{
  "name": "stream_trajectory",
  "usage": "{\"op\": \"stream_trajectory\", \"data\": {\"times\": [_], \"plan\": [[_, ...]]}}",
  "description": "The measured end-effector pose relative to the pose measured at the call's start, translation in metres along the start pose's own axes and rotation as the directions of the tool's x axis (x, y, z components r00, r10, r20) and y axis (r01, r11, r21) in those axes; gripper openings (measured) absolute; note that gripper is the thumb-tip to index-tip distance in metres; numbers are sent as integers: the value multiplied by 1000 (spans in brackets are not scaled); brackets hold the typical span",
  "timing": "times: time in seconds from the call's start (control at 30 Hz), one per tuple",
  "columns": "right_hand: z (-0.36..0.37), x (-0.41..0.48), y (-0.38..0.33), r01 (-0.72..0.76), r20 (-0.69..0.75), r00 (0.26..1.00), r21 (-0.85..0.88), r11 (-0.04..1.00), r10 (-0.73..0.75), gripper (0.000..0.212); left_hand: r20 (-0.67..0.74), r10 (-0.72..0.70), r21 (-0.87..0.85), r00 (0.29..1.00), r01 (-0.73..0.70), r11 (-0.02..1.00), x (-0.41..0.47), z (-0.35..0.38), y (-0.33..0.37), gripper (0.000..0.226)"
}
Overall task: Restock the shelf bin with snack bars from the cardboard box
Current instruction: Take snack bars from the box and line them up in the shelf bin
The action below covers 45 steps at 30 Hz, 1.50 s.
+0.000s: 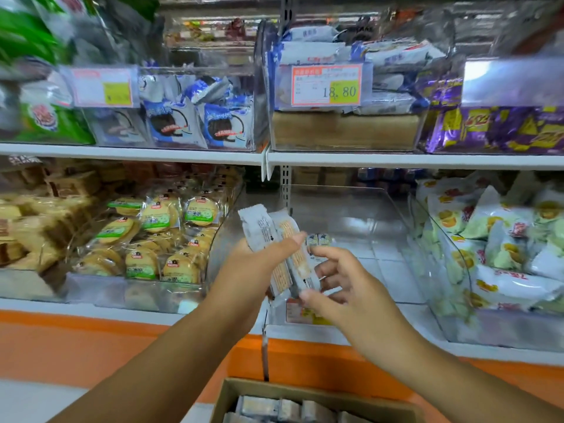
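Observation:
My left hand [262, 264] grips a small bunch of white-wrapped snack bars [274, 239], held upright in front of the clear shelf bin [381, 227]. From the right, my right hand [341, 279] pinches the lower end of the bunch between thumb and fingers. The bin on the lower shelf is nearly bare; a couple of small packets [319, 240] lie on its floor behind my hands. At the bottom edge sits the open cardboard box [225, 401], with several more wrapped bars [274, 409] inside.
Clear bins flank the target bin: round green-label biscuits [158, 236] to the left, yellow-and-white snack bags [500, 239] to the right. The upper shelf holds blue cookie packs [195, 120], a price tag reading 18.80 [326, 85] and purple packets [494, 126]. An orange shelf base [91, 346] runs below.

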State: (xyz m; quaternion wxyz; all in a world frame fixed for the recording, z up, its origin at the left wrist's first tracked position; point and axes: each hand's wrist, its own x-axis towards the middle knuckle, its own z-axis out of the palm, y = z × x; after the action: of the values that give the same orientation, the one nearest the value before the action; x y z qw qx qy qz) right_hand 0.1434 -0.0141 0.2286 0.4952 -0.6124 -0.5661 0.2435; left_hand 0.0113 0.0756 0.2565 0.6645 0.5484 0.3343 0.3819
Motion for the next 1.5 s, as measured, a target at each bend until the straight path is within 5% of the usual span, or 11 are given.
{"op": "stream_trajectory", "data": {"times": [0.07, 0.3, 0.6, 0.8, 0.93, 1.13, 1.4, 1.5], "plan": [[-6, -2, 5, -10, -26, 1000, -26, 1000, 9, 46, 39, -45, -14, 998, 46, 999, -2, 1, -5, 47], [-29, -12, 22, 62, -8, 998, -311, 948, -68, 41, 108, -104, 127, 989, 90, 988, 4, -6, -18, 23], [-38, -14, 27, 223, -17, 967, -439, 871, -256, 46, 75, -20, 306, 997, -3, 952, 13, 1, -24, 20], [-41, -9, 27, -67, -19, 998, -42, 997, 66, 38, 120, 58, 219, 991, -84, 972, 18, -2, -22, 19], [-40, -9, 21, -84, -39, 995, 159, 984, 91, 31, 165, 95, 236, 982, -133, 963, 21, -5, -20, 23], [-41, -10, 29, 64, -106, 991, -186, 980, -85, 41, 154, 42, 136, 987, -63, 989, 24, -5, -21, 32], [-38, -7, 31, 186, 54, 982, -323, 928, -178, 49, 85, 51, 190, 995, -67, 979, 30, -7, -22, 29], [-39, 3, 33, 182, -45, 977, -346, 920, -210, 40, -13, 165, 321, 986, -152, 935, 33, -10, -20, 24]]}}
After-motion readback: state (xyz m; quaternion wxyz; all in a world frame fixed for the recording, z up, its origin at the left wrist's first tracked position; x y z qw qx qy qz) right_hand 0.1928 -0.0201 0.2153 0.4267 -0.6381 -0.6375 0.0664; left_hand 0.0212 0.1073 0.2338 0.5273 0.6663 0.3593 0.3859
